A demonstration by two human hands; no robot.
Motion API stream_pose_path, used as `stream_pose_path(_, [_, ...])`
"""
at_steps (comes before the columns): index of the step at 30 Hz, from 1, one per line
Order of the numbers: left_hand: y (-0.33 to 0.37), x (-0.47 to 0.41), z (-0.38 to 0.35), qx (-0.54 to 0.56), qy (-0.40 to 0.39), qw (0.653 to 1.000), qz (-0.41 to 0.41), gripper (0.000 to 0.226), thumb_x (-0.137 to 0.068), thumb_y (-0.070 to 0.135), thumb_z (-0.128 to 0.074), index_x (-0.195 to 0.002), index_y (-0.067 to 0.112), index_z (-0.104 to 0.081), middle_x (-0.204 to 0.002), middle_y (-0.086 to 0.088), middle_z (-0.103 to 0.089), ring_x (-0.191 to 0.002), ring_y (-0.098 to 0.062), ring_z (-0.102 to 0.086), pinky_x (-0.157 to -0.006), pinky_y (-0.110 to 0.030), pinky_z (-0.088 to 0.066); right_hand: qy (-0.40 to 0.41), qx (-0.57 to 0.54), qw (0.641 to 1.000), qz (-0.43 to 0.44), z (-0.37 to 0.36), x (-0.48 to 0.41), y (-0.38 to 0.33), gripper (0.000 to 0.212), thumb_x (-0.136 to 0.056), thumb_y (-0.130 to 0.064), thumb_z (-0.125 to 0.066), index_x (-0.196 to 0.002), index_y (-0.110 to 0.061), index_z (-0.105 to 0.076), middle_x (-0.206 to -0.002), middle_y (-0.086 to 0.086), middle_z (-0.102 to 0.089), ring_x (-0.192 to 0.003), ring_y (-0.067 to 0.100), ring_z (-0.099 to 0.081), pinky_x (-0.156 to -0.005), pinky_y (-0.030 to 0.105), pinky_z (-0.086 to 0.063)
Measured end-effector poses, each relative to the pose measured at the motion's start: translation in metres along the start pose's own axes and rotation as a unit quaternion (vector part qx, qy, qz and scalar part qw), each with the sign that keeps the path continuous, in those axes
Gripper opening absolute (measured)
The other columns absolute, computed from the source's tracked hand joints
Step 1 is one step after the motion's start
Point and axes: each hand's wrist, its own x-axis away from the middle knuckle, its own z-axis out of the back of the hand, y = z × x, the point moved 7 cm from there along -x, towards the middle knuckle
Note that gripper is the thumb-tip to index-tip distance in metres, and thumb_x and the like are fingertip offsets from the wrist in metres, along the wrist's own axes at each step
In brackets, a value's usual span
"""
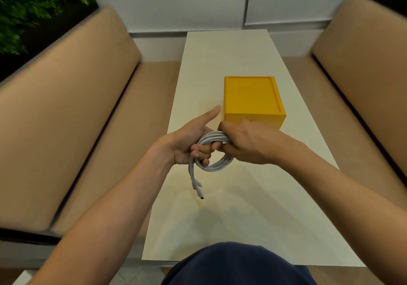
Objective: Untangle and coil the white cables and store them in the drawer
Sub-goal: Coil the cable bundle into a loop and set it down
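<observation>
White cables [217, 166] sit in a round loop above the table [220, 53], close to the yellow drawer box [253, 100]. The left hand [187, 144] curls round one side and the right hand [244, 144] grips the other, likely so the loop cannot spring apart.

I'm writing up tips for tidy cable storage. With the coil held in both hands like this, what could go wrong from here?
1. The loose ends hang free below the coil, so they may snag or unwind on the way into the yellow drawer box.
2. Both the left hand and right hand grip the coil; freeing one to open it could let the loops spring apart.
</observation>
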Motion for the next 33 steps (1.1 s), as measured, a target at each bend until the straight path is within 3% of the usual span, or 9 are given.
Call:
stream_pose_path(7, [0.017,0.002,0.005,-0.057,0.169,0.981,-0.071,0.067,-0.088,0.075,-0.055,-0.068,0.011,-0.054,-0.044,-0.002,-0.031,-0.038,-0.016,-0.038,-0.06,-0.034,-0.055,0.067,-0.004,0.998,-0.017,0.002,0.008,0.008,0.029,-0.106,-0.044,-0.03,-0.113,-0.023,-0.048,-0.086,0.003,-0.067,-0.071,0.029,-0.062,-0.063,0.043,-0.054])
stream_pose_path(11, [0.031,0.001,0.011,-0.116,0.234,0.953,-0.153,0.062,-0.089,0.073,-0.056,-0.082,0.011,-0.057,-0.052,0.0,-0.045,-0.05,-0.018,-0.055,-0.077,-0.046,-0.056,0.111,-0.027,0.992,-0.053,0.003,0.009,0.015,0.023,-0.105,-0.042,-0.032,-0.098,-0.022,-0.04,-0.086,0.007,-0.065,-0.072,0.032,-0.06,-0.06,0.04,-0.048])
stream_pose_path(15, [0.042,0.008,0.007,-0.192,0.199,0.923,-0.268,0.03,-0.102,0.037,-0.062,-0.12,0.014,-0.058,-0.073,-0.001,-0.059,-0.068,-0.018,-0.062,-0.08,-0.05,-0.054,0.139,-0.106,0.976,-0.127,0.009,0.014,0.037,0.025,-0.108,-0.041,-0.035,-0.096,-0.02,-0.041,-0.081,0.007,-0.059,-0.068,0.033,-0.052,-0.057,0.04,-0.039])
stream_pose_path(17, [0.045,0.009,0.003,-0.226,0.207,0.903,-0.302,0.024,-0.106,0.025,-0.057,-0.128,0.015,-0.058,-0.075,0.003,-0.06,-0.069,-0.015,-0.061,-0.077,-0.048,-0.055,0.138,-0.135,0.971,-0.141,0.011,0.016,0.043,0.029,-0.108,-0.041,-0.036,-0.096,-0.017,-0.046,-0.081,0.009,-0.062,-0.067,0.03,-0.052,-0.058,0.042,-0.041])
stream_pose_path(22, [0.055,0.008,-0.004,-0.277,0.271,0.865,-0.319,0.024,-0.108,0.033,-0.051,-0.122,0.017,-0.063,-0.065,0.021,-0.057,-0.055,-0.005,-0.057,-0.073,-0.054,-0.06,0.151,-0.115,0.971,-0.143,0.02,0.018,0.042,0.027,-0.107,-0.042,-0.039,-0.119,-0.02,-0.049,-0.088,0.002,-0.062,-0.076,0.031,-0.058,-0.066,0.044,-0.05])
stream_pose_path(24, [0.06,0.009,-0.005,-0.288,0.292,0.855,-0.317,0.024,-0.107,0.036,-0.051,-0.115,0.017,-0.064,-0.063,0.021,-0.057,-0.053,-0.005,-0.059,-0.071,-0.053,-0.059,0.172,-0.087,0.97,-0.152,0.023,0.017,0.044,0.025,-0.108,-0.046,-0.036,-0.112,-0.022,-0.044,-0.083,0.001,-0.056,-0.073,0.033,-0.054,-0.06,0.04,-0.042])
stream_pose_path(27, [0.061,0.008,-0.001,-0.238,0.28,0.876,-0.313,0.023,-0.105,0.035,-0.056,-0.117,0.016,-0.062,-0.064,0.015,-0.056,-0.055,-0.01,-0.059,-0.074,-0.052,-0.06,0.18,-0.08,0.964,-0.179,0.021,0.016,0.045,0.032,-0.109,-0.05,-0.031,-0.098,-0.021,-0.041,-0.08,0.006,-0.056,-0.071,0.034,-0.051,-0.057,0.038,-0.034])
stream_pose_path(30, [0.057,0.005,0.0,-0.102,0.199,0.918,-0.327,0.028,-0.104,0.021,-0.061,-0.13,0.013,-0.054,-0.082,-0.006,-0.052,-0.058,-0.012,-0.052,-0.081,-0.046,-0.06,0.183,-0.123,0.958,-0.182,0.021,0.012,0.045,0.032,-0.109,-0.048,-0.033,-0.104,-0.02,-0.046,-0.085,0.007,-0.061,-0.075,0.035,-0.055,-0.058,0.039,-0.037])
stream_pose_path(33, [0.054,0.007,-0.003,-0.023,0.111,0.942,-0.315,0.032,-0.103,0.008,-0.058,-0.135,0.011,-0.053,-0.082,-0.004,-0.051,-0.054,-0.009,-0.048,-0.083,-0.038,-0.06,0.177,-0.209,0.948,-0.163,0.019,0.009,0.041,0.033,-0.109,-0.048,-0.035,-0.099,-0.02,-0.05,-0.085,0.005,-0.063,-0.076,0.03,-0.058,-0.061,0.041,-0.043])
